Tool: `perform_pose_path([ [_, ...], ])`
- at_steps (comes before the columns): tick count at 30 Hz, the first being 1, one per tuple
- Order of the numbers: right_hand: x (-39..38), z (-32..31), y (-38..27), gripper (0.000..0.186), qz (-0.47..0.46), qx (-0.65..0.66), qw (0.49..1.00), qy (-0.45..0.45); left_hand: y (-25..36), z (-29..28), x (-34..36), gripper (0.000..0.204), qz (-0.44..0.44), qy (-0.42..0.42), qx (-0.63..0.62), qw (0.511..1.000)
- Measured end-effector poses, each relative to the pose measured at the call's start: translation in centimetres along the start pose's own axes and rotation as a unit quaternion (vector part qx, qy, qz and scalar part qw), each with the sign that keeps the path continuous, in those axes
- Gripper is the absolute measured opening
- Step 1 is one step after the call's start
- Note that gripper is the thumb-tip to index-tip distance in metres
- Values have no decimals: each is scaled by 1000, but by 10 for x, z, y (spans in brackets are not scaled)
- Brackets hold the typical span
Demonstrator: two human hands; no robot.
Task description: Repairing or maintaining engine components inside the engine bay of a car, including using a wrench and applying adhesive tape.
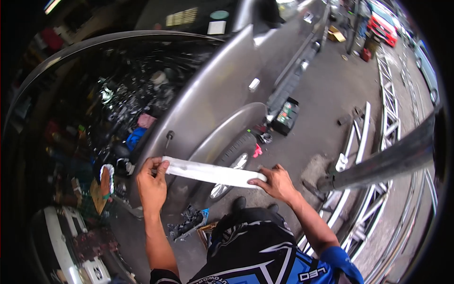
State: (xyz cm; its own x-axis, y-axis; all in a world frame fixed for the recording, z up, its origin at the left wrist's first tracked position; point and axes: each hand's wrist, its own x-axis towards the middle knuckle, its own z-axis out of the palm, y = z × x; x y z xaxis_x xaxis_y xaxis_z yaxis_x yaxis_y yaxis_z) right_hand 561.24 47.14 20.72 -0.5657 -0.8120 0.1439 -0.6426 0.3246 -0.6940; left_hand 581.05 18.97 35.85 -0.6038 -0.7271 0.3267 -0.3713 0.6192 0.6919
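Stretched out between my two hands is a flat white strip (213,173), possibly paper or tape, with faint grey smudges. My left hand (152,183) pinches its left end between thumb and fingers, close to the front corner of a grey vehicle's fender (208,90). At the other end, my right hand (276,183) grips the strip with the thumb on top. The strip hangs in front of the vehicle's front wheel (235,163) and hides part of it. The open engine bay (127,94) lies to the left, with shiny plastic film inside.
A black crate (285,117) sits on the floor beside the vehicle. At right, a thick dark post (383,156) slants in front of white metal trusses (388,90). A detached bumper (61,241) lies at lower left. Broken dark parts (189,223) rest near my feet.
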Motion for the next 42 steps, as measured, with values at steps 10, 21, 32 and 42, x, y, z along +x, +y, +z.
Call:
perform_pose_path([
  [10,35,69,-50,33,138,304,941,48,-40,-95,-88,14,-79,149,-58,984],
  [21,285,113,-249,24,-340,36,924,172,-43,-333,-55,14,-115,223,358,899],
  [32,354,174,-240,35,-333,-101,933,92,-17,-335,-4,17,-46,117,378,917],
  [42,174,26,-20,33,-83,223,971,-5,133,-158,22,20,133,-121,298,938],
])
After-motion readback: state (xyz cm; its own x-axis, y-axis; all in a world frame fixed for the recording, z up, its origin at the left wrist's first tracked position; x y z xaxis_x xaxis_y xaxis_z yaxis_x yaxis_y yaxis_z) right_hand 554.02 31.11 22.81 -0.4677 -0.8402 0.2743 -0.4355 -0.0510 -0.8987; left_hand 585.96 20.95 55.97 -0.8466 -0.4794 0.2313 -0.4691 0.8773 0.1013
